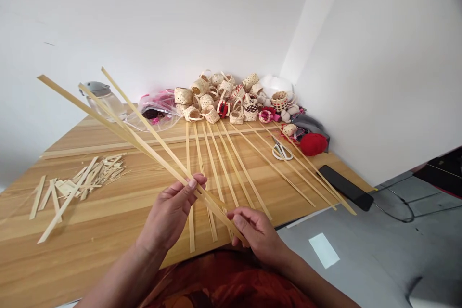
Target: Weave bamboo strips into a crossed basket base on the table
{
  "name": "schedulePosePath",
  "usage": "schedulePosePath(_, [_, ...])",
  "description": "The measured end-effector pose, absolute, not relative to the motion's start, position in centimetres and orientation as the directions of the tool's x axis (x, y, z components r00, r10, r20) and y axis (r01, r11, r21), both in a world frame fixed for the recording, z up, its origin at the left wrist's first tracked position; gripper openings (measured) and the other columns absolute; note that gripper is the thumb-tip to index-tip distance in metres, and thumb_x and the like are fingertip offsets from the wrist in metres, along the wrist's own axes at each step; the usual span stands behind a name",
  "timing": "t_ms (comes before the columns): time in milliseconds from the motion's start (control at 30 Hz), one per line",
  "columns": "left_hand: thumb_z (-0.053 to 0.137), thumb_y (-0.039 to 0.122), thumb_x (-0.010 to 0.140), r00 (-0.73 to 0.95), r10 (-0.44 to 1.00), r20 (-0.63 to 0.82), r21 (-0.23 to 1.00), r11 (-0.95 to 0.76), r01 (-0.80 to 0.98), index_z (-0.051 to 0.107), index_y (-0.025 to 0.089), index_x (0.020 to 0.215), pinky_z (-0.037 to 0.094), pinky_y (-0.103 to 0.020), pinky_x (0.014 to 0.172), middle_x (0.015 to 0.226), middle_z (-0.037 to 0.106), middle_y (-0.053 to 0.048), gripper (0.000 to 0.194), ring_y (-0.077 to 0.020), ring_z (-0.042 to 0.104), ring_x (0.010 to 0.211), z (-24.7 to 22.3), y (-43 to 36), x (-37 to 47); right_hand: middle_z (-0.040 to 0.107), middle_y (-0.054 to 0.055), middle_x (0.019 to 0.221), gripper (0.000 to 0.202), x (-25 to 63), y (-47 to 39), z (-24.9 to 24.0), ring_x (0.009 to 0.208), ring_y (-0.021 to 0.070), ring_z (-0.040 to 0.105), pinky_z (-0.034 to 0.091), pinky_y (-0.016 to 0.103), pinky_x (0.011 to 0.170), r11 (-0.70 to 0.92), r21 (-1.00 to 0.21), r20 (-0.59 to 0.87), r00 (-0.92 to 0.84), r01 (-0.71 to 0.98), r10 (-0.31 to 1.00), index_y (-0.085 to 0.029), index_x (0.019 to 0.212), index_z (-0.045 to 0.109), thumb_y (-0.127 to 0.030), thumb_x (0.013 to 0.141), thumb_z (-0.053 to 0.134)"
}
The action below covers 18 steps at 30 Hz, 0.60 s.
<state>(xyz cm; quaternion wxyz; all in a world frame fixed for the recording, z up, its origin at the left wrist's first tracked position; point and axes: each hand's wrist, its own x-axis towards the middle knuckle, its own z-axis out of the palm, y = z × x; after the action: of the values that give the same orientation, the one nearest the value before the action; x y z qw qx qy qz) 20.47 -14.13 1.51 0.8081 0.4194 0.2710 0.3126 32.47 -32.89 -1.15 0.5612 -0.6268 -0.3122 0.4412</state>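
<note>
Several long, pale flat strips [144, 147] are held above the table's front edge, fanning out toward the upper left. My left hand [173, 211] pinches them between thumb and fingers near the middle of the picture. Lower and to the right, my right hand [254, 233] is closed around their near ends. Behind and below the hands, more long strips [218, 168] lie spread on the wooden table [144, 250], pointing away from me. Another group of long strips [285, 163] lies farther right, beside white-handled scissors [282, 150].
Small woven baskets [211, 98] are heaped at the back, near a clear plastic bag [159, 108] and a jar [106, 101]. Short strip offcuts [90, 178] lie at left. A red yarn ball [313, 144] and black phone [344, 187] are at right.
</note>
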Motion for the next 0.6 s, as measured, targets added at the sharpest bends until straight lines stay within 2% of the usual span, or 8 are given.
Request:
schedulePosePath(167, [0.083,0.035,0.073,0.688,0.703,-0.18,0.848,0.465,-0.255,0.079,0.016,0.09,0.045,-0.038,0.109,0.1,0.076,-0.008,0.026,-0.0233,0.066,0.108,1.9,-14.6,20.4,0.068,0.004,0.085,0.034,32.2,-32.7,-0.9,0.06,0.01,0.059,0.044,0.023,0.058,-0.134,-0.991,-0.13,0.34,-0.013,0.931,-0.016,0.091,0.07,-0.048,0.093,0.058])
schedulePosePath(367, [0.082,0.036,0.074,0.708,0.68,-0.19,0.855,0.469,-0.22,0.078,0.016,0.093,0.053,-0.033,0.094,0.095,0.075,-0.009,0.028,-0.0218,0.068,0.098,2.1,-14.8,20.2,0.066,0.002,0.072,0.031,32.3,-32.8,-1.3,0.056,0.0092,0.058,0.044,0.021,0.055,-0.124,-0.992,-0.125,0.357,-0.027,0.926,-0.015,0.091,0.07,-0.043,0.095,0.057])
schedulePosePath(500, [0.08,0.039,0.076,0.716,0.668,-0.202,0.862,0.469,-0.194,0.077,0.018,0.095,0.056,-0.033,0.09,0.107,0.073,-0.008,0.029,-0.0216,0.068,0.099,1.6,-14.4,20.2,0.066,0.001,0.072,0.031,32.7,-32.8,-1.4,0.054,0.0085,0.057,0.043,0.021,0.053,-0.099,-0.988,-0.139,0.418,-0.116,0.898,-0.016,0.091,0.071,-0.044,0.093,0.06])
schedulePosePath(600, [0.078,0.043,0.078,0.731,0.654,-0.195,0.912,0.394,-0.11,0.075,0.019,0.106,0.057,-0.029,0.08,0.109,0.071,-0.009,0.036,-0.0204,0.069,0.094,1.4,-13.1,19.5,0.066,0.001,0.073,0.032,33.6,-33.0,-1.3,0.054,0.0081,0.056,0.043,0.021,0.052,-0.075,-0.987,-0.137,0.496,-0.142,0.858,-0.016,0.091,0.072,-0.047,0.091,0.062])
